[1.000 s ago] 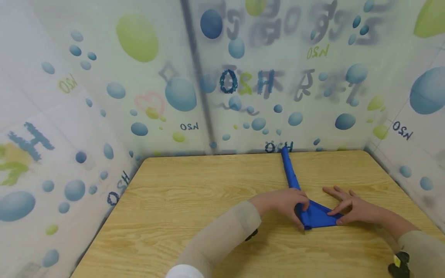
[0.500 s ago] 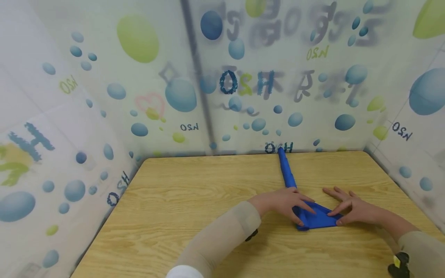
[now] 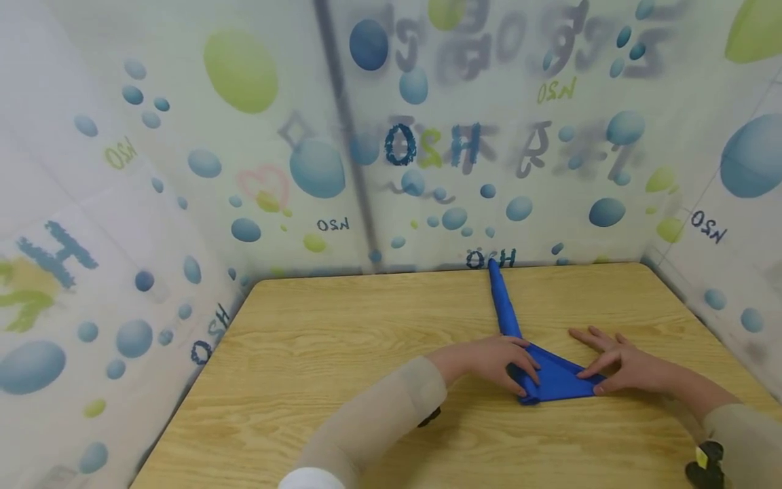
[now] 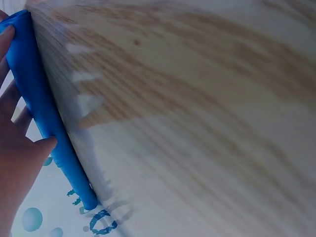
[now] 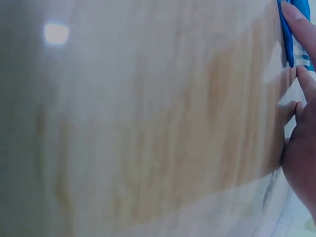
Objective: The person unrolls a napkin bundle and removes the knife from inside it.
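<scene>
A blue cloth (image 3: 559, 377) lies on the wooden table, partly rolled into a long tube (image 3: 502, 302) that reaches the far edge. Its flat part tapers to a corner on the right. My left hand (image 3: 491, 356) grips the near part of the tube, fingers curved over it. In the left wrist view, thumb and fingertips rest along the blue roll (image 4: 37, 89). With thumb and index finger, my right hand (image 3: 629, 367) presses the flat corner, other fingers spread. The right wrist view catches a strip of blue cloth (image 5: 285, 34) under a finger.
The wooden table (image 3: 342, 326) meets a pale wall (image 3: 305, 258) with printed bubbles and lettering at its far edge. Side walls stand left and right. Dark wrist devices, such as the one on the right (image 3: 705, 465), sit under both forearms.
The tube has shifted slightly left, and more flat cloth shows beside it. My left hand has opened its fingers and curved them over the roll again. The right hand stays put.
</scene>
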A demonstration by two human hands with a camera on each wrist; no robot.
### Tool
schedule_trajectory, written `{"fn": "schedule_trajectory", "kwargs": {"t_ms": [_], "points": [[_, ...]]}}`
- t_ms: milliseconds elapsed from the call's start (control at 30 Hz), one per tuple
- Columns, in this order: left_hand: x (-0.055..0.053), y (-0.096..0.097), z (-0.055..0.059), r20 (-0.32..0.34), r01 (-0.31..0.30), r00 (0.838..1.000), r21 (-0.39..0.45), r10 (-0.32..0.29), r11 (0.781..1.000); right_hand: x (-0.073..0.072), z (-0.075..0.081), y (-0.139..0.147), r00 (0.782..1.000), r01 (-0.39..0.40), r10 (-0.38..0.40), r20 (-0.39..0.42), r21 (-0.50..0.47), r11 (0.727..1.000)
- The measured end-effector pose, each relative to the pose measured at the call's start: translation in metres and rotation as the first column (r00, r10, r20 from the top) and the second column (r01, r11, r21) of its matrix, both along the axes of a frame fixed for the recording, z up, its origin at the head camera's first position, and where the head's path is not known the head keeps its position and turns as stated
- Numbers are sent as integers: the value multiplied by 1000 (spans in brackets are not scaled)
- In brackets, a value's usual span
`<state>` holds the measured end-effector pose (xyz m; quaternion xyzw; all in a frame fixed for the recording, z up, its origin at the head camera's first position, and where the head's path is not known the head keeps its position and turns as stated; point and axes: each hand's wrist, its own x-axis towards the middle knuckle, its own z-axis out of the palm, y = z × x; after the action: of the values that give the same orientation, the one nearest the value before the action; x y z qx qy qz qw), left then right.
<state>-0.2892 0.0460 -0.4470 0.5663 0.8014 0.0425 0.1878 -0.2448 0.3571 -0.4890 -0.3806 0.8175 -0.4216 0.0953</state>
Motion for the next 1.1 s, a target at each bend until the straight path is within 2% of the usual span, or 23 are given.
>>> {"fn": "schedule_trajectory", "kwargs": {"t_ms": [100, 267, 367, 600, 767, 933, 1000, 1100], "points": [[0, -1, -1, -24, 25, 999, 11, -25, 1000, 1, 1, 0, 1000, 4, -4, 18, 0, 1000], [0, -7, 1, -60, 65, 996, 35, -63, 997, 0, 5, -3, 999, -36, 36, 17, -8, 999], [2, -10, 2, -65, 66, 996, 35, -63, 997, -1, 5, -3, 999, -39, 39, 0, -5, 999], [7, -14, 6, -75, 22, 997, 3, -22, 1000, -1, 0, 0, 1000, 12, -11, -24, 20, 1000], [9, -17, 3, -150, 55, 987, -17, -57, 998, 1, 2, 0, 999, 14, -14, -30, 14, 1000], [9, -23, 1, -236, 102, 965, -53, -112, 993, 1, 4, -2, 1000, -6, 7, -30, 13, 1000], [10, -25, 1, -252, 107, 961, -56, -117, 993, 1, 3, -2, 1000, -8, 8, -23, 10, 1000], [10, -28, 1, -251, 94, 963, -50, -103, 994, 1, 2, -2, 1000, -7, 7, -18, 12, 1000]]}}
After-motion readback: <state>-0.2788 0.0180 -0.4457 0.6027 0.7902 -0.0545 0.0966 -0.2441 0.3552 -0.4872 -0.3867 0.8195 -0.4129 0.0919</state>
